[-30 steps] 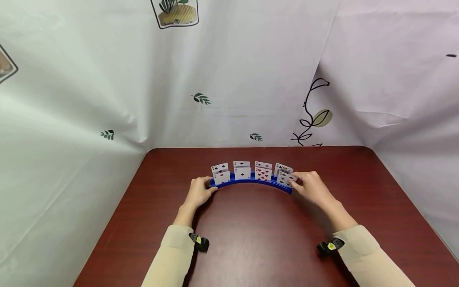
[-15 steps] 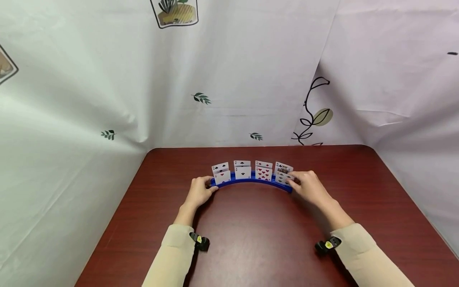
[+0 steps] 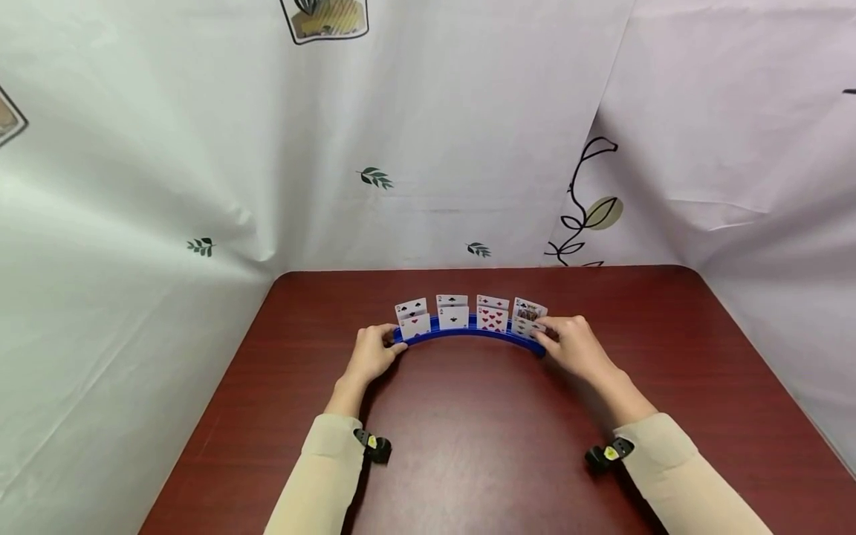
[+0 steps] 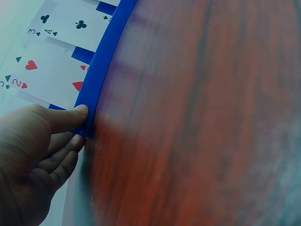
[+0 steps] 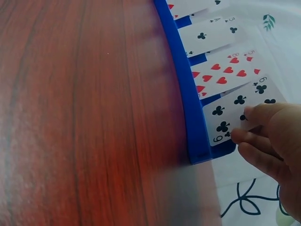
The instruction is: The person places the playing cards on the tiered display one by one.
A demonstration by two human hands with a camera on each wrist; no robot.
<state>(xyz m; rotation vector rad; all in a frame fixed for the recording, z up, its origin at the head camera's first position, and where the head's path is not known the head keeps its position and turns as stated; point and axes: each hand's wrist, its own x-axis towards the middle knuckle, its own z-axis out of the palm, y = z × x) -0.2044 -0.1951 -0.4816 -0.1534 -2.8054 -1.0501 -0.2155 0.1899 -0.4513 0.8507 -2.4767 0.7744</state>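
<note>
A blue curved card holder (image 3: 461, 331) stands on the table with playing cards upright in two rows. My left hand (image 3: 371, 353) pinches its left end, thumb (image 4: 81, 112) on the front edge in the left wrist view. At the right end, my right hand (image 3: 575, 345) pinches a six of clubs (image 5: 221, 113) by its side, the card's lower edge at the front slot. Behind it stands a king (image 3: 530, 307). Further left in the front row are the eight of hearts (image 5: 221, 75), the ace of clubs (image 3: 453, 318) and the two of hearts (image 4: 51, 70).
The reddish-brown wooden table (image 3: 461, 438) reaches back to a pale printed curtain (image 3: 428, 134). Back-row cards, among them a three of clubs (image 5: 233, 28) and a five of diamonds (image 5: 251, 56), rise behind the front ones.
My right hand has moved slightly left and lowered the six of clubs in front of the king, which now shows more. My left hand keeps its grip; the head view has tilted down slightly.
</note>
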